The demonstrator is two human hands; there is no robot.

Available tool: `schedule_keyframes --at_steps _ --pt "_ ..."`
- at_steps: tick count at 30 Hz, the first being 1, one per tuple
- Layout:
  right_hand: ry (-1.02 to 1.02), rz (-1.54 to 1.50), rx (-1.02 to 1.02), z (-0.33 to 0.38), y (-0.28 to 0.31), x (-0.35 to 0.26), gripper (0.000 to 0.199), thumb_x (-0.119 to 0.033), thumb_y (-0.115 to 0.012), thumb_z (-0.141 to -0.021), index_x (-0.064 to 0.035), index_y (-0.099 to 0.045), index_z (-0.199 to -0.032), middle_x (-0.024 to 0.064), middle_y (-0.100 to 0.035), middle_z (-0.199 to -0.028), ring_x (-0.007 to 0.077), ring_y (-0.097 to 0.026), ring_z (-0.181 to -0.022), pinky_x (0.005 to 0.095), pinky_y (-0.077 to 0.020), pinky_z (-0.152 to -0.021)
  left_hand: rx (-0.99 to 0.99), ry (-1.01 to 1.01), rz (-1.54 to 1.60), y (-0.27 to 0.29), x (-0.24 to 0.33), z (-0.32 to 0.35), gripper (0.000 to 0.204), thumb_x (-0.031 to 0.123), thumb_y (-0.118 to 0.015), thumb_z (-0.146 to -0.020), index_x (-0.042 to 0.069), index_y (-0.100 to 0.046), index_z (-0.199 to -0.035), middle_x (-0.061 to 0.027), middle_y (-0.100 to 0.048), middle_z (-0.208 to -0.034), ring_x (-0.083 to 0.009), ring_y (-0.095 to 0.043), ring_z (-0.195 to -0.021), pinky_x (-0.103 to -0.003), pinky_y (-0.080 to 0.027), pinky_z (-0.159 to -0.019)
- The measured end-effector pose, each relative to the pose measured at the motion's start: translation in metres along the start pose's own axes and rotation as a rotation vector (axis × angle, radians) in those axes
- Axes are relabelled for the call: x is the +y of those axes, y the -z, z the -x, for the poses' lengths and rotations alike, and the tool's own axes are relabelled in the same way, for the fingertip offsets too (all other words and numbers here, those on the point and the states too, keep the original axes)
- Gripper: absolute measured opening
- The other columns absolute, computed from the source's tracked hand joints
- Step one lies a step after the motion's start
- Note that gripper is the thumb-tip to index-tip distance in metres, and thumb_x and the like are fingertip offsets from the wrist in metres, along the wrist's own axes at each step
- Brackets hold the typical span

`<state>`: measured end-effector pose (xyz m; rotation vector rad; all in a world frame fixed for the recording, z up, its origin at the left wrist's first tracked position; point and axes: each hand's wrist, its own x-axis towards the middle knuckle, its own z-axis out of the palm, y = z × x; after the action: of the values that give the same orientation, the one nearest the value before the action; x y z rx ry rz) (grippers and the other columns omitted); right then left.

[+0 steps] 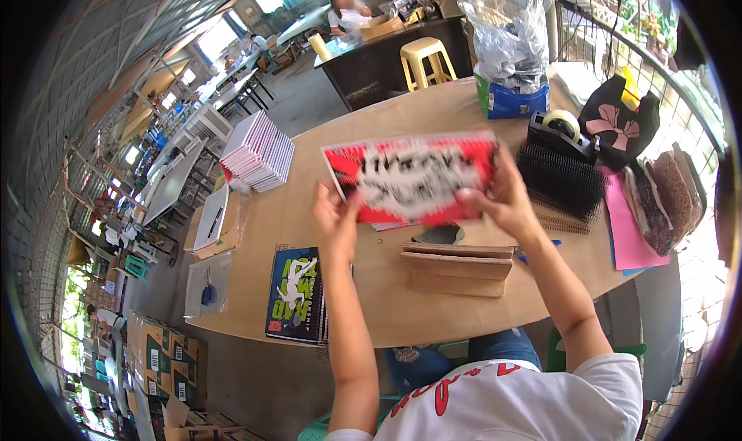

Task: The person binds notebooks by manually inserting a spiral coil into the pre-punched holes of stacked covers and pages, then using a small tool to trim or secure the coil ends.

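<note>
Above the middle of the table, a red and white notebook (417, 182) with black lettering is blurred by motion and tilted. At its lower left corner my left hand (337, 218) grips it, thumb on the front. Its right end is in my right hand (506, 197), with that thumb also over the face and the other fingers partly hidden behind. Below the notebook lies a brown cardboard block (457, 269), near my right forearm. A dark spiral notebook (296, 292) with a white figure on its cover rests left of my left forearm.
A stack of notebooks (259, 153) stands at the table's left edge. On the right are a tape dispenser (558, 132), black binding wires (563, 180), a pink sheet (627, 224) and fabric pouches (668, 197). A bag-filled box (512, 93) stands at the back; a yellow stool (427, 64) is beyond.
</note>
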<state>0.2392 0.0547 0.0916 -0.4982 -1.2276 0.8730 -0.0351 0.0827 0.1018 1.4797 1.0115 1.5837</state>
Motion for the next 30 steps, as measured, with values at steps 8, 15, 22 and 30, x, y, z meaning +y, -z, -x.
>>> schedule_keyframes --at_steps 8,15,22,30 --pt "0.004 0.510 -0.303 0.030 -0.075 -0.005 0.020 -0.005 -0.071 -0.088 -0.0016 -0.069 -0.108 0.0214 -0.067 -0.075 0.0365 -0.068 -0.066 0.0418 -0.0523 -0.060 0.080 -0.065 0.329 0.044 -0.064 0.056 0.045 0.001 -0.049 -0.104 0.001 -0.041 -0.149 -0.0091 -0.053 -0.144 -0.0134 -0.049 -0.130 -0.032 -0.035 -0.111" --pt "-0.007 0.652 -0.307 0.040 -0.044 0.017 0.024 -0.010 -0.072 -0.087 -0.0032 -0.069 -0.109 0.0208 -0.066 -0.073 0.0381 -0.064 -0.061 0.0434 -0.0514 -0.059 0.052 0.107 0.166 0.037 -0.124 0.068 0.046 0.007 -0.049 -0.106 0.003 -0.039 -0.150 -0.0084 -0.050 -0.147 -0.0162 -0.050 -0.130 -0.032 -0.037 -0.111" --pt "-0.135 0.675 -0.055 0.120 0.054 0.007 0.047 -0.022 -0.071 -0.090 -0.0045 -0.057 -0.132 0.0190 -0.062 -0.127 0.0339 -0.058 -0.117 0.0422 -0.0482 -0.096 -0.061 0.016 0.194 -0.047 -0.140 0.127 0.064 0.042 -0.066 -0.098 0.003 -0.043 -0.144 -0.0018 -0.048 -0.126 -0.0090 -0.041 -0.107 -0.030 -0.032 -0.106" --pt "-0.385 0.969 -0.160 0.090 0.087 0.029 0.044 -0.022 -0.071 -0.088 -0.0044 -0.057 -0.126 0.0158 -0.051 -0.132 0.0357 -0.046 -0.129 0.0499 -0.0392 -0.105 0.154 -0.059 -0.102 -0.019 -0.103 0.163 0.079 0.039 -0.075 -0.092 0.004 -0.036 -0.151 -0.0083 -0.050 -0.134 -0.0169 -0.046 -0.126 -0.039 -0.035 -0.109"
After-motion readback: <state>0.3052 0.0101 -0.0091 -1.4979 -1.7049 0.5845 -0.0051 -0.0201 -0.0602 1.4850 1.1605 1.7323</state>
